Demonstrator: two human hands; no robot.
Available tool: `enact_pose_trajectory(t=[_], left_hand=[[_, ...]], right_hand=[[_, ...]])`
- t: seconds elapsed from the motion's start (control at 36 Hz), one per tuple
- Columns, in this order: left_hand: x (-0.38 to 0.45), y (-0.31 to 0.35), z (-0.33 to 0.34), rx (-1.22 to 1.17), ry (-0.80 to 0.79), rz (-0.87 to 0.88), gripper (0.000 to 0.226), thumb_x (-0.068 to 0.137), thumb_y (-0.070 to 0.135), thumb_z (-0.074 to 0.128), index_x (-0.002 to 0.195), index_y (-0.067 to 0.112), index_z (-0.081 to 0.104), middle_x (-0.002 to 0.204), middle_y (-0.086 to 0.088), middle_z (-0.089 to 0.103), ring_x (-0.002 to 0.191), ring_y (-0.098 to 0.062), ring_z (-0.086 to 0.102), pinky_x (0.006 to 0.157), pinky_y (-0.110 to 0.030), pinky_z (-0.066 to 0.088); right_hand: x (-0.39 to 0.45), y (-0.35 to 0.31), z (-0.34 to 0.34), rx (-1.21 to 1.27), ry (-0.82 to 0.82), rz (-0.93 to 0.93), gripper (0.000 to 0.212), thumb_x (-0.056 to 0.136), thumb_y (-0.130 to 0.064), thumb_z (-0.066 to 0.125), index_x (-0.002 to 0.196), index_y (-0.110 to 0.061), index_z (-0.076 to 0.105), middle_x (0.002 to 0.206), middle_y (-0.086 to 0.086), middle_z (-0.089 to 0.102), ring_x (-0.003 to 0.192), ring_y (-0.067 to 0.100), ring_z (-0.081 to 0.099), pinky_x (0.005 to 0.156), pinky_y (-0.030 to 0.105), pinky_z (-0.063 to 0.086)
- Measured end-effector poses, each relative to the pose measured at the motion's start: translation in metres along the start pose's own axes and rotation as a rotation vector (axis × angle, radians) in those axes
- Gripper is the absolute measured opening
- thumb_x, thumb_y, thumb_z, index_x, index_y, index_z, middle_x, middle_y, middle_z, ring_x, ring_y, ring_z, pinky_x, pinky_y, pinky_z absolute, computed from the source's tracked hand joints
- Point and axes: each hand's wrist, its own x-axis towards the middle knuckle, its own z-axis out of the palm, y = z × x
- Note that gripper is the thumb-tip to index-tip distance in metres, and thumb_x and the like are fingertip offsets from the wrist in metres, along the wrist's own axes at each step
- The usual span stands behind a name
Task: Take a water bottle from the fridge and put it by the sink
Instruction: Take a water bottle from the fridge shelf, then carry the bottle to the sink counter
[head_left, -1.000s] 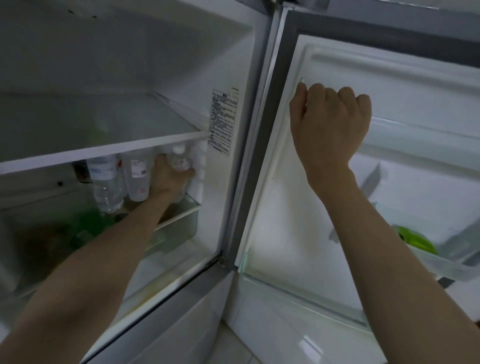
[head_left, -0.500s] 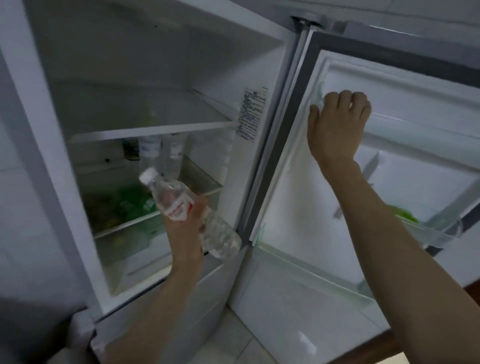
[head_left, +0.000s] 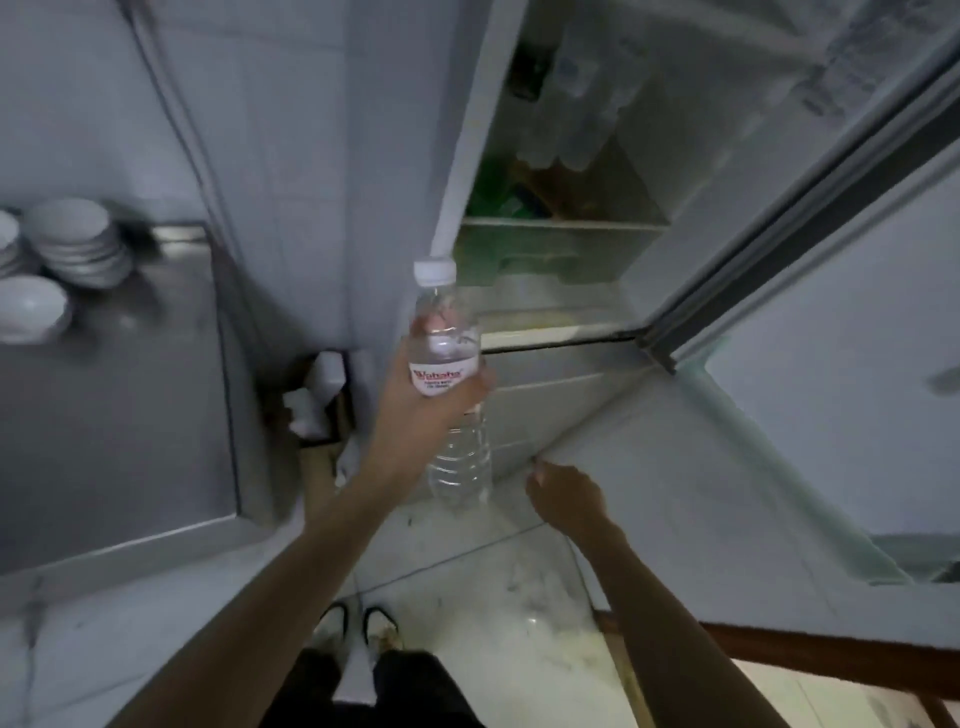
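Note:
A clear plastic water bottle (head_left: 448, 332) with a white cap and a red-lettered label is upright in my left hand (head_left: 415, 405), which is shut around its middle, out in front of the open fridge (head_left: 561, 244). My right hand (head_left: 563, 496) rests on the lower corner edge of the open fridge door (head_left: 779, 415), fingers curled against it. Inside the fridge, blurred bottles stand on a shelf above a crisper drawer with green items. No sink basin shows for certain.
A stainless steel counter (head_left: 119, 415) lies to the left, with stacked white bowls (head_left: 78, 241) at its far end. White items (head_left: 319, 389) sit in the gap between counter and fridge. My feet (head_left: 358, 629) stand on a pale tiled floor.
My left hand has drawn the bottle out of the fridge and turned it upright. My right hand dropped from the door's upper inner edge to its lower corner. The camera tilted down and left.

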Motion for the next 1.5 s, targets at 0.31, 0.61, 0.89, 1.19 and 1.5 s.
enact_pose_trajectory(t=[0.31,0.61,0.89,1.19,1.5], left_hand=[[-0.148,-0.04,-0.166,0.073,0.591,-0.038,0.067,0.06,0.048,0.091,0.118,0.022,0.07,0.098,0.008,0.083,0.086,-0.006,0.081,0.071,-0.016,0.061],[-0.375,-0.088,-0.256,-0.044,1.4,-0.007,0.073,0.063,0.046,0.088,0.123,0.011,0.068,0.111,-0.011,0.082,0.105,-0.033,0.081,0.098,-0.054,0.063],[-0.58,-0.135,-0.321,-0.303,1.916,0.048,0.067,0.066,0.043,0.088,0.123,0.012,0.072,0.113,-0.002,0.084,0.106,-0.028,0.082,0.094,-0.042,0.064],[-0.781,-0.127,-0.494,-0.336,2.022,0.014,0.068,0.064,0.046,0.09,0.123,0.021,0.067,0.11,-0.001,0.081,0.093,-0.012,0.08,0.086,-0.032,0.061],[-0.955,-0.084,-0.674,-0.315,2.16,0.135,0.069,0.067,0.042,0.088,0.128,0.018,0.064,0.113,-0.004,0.079,0.102,-0.021,0.08,0.089,-0.033,0.064]], right_hand=[[-0.035,-0.013,0.174,-0.401,-0.652,-0.324,0.036,0.103,-0.021,0.045,0.127,-0.002,0.063,0.097,0.008,0.064,0.112,0.021,0.062,0.085,0.022,0.046],[-0.097,-0.18,0.246,-0.787,-0.675,-0.683,0.023,0.097,-0.025,0.044,0.084,-0.016,0.06,0.109,0.012,0.068,0.111,0.029,0.065,0.083,0.03,0.047],[-0.327,-0.432,0.358,-0.747,-0.787,-1.225,0.029,0.1,-0.033,0.046,0.108,-0.014,0.066,0.108,0.006,0.07,0.1,0.027,0.065,0.083,0.034,0.051],[-0.451,-0.562,0.453,-1.118,-0.625,-1.195,0.029,0.096,-0.021,0.047,0.067,-0.019,0.047,0.071,-0.001,0.054,0.074,0.021,0.052,0.068,0.031,0.038],[-0.579,-0.708,0.536,-1.281,-0.558,-1.107,0.021,0.095,-0.016,0.049,0.073,-0.013,0.051,0.073,0.008,0.057,0.065,0.022,0.051,0.063,0.03,0.035]])
